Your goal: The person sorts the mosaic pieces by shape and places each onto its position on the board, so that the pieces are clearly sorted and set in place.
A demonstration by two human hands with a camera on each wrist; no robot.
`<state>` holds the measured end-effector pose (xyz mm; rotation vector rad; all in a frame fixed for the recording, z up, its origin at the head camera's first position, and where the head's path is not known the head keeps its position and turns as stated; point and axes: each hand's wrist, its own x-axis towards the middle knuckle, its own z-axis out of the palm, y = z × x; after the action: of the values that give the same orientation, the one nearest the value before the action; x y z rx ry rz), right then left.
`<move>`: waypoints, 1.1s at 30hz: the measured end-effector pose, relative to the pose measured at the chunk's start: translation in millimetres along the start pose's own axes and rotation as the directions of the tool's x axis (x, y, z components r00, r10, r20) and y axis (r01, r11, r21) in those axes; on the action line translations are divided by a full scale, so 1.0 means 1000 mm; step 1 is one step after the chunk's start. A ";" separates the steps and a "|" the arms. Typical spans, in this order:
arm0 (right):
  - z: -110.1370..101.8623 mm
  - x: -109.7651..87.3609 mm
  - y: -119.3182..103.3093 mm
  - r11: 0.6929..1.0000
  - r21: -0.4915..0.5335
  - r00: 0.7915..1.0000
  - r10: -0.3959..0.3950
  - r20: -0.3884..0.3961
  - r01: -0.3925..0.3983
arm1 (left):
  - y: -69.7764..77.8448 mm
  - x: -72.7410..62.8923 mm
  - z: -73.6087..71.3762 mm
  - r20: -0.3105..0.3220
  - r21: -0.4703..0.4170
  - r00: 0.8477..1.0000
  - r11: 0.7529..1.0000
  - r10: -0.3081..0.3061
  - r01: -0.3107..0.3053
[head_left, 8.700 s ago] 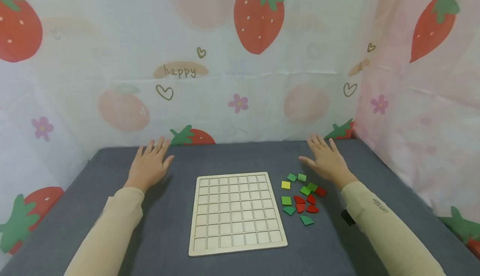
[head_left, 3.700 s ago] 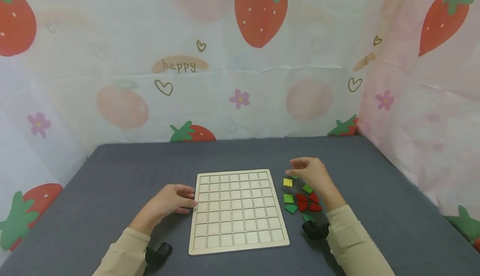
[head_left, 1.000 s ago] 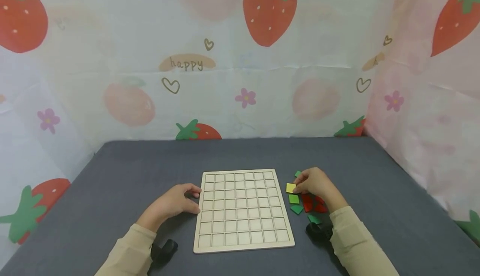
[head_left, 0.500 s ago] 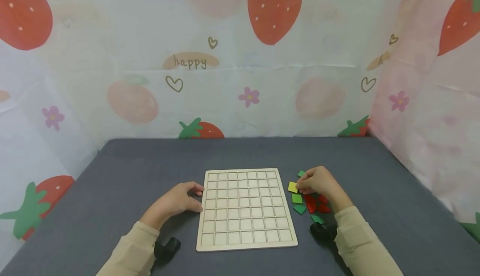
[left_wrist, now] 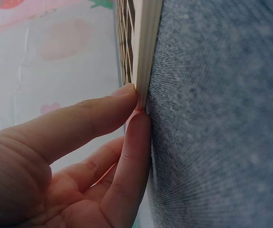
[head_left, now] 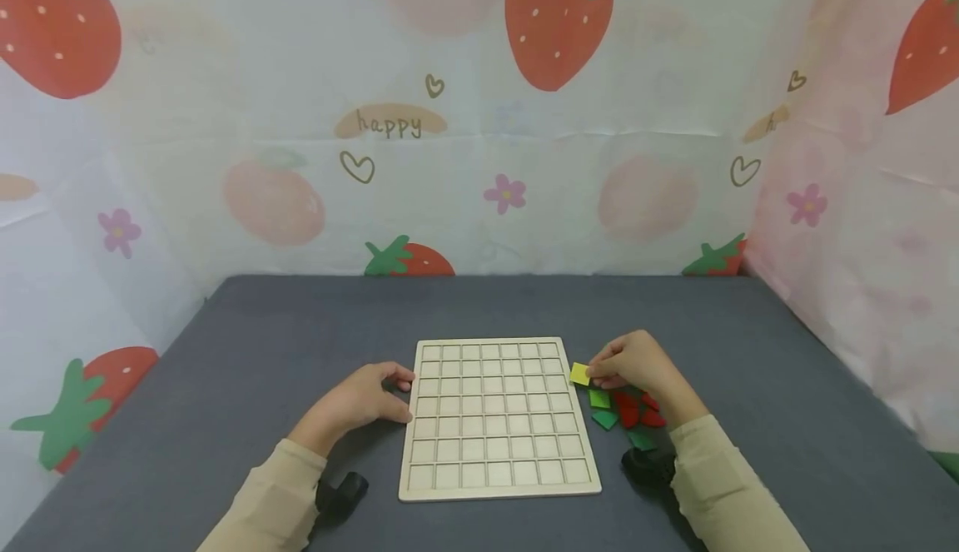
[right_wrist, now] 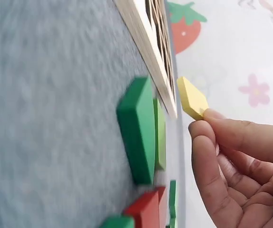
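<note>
A pale wooden grid board (head_left: pixel 494 497) with square cells lies flat on the dark grey table. Beside its left edge is my left hand (head_left: pixel 360 398), its thumb and a finger touching the rim at spots a little apart. My right hand (head_left: pixel 637 365) pinches a yellow square tile (head_left: pixel 579 374) between thumb and finger. That yellow tile (right_wrist: pixel 191 98) is off the table in the right wrist view, close to the board's right rim. Under and in front of this hand lie a light green square tile (head_left: pixel 599 399), a green tile (head_left: pixel 604 420) and several red tiles (head_left: pixel 626 409).
Another green tile (head_left: pixel 642 440) lies nearer the right wrist, partly covered by a black wrist camera (head_left: pixel 648 467). A second black wrist camera (head_left: pixel 340 495) sits at the left wrist. A strawberry-print cloth (head_left: pixel 464 152) closes off the back and sides of the table (head_left: pixel 375 310).
My right hand has reached down, taken hold of the yellow tile and carried it left toward the board. Over the longer span my left hand has come to the board's left edge.
</note>
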<state>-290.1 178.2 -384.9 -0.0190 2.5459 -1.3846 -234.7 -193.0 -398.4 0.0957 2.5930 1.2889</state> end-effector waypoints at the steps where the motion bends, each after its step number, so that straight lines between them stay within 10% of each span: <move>1: 0.002 0.000 -0.002 1.000 0.002 1.000 -0.005 0.006 0.005 | 0.000 0.000 0.000 0.000 0.000 1.000 1.000 0.001 -0.001; 33: 0.071 0.017 -0.064 0.995 0.056 0.980 -0.086 0.179 0.077 | -0.002 0.003 0.002 -0.019 0.016 1.000 1.000 -0.005 0.006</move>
<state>-297.5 82.2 -371.9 -0.2321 2.3857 -1.4044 -236.8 -192.1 -401.8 0.0794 2.6182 1.2728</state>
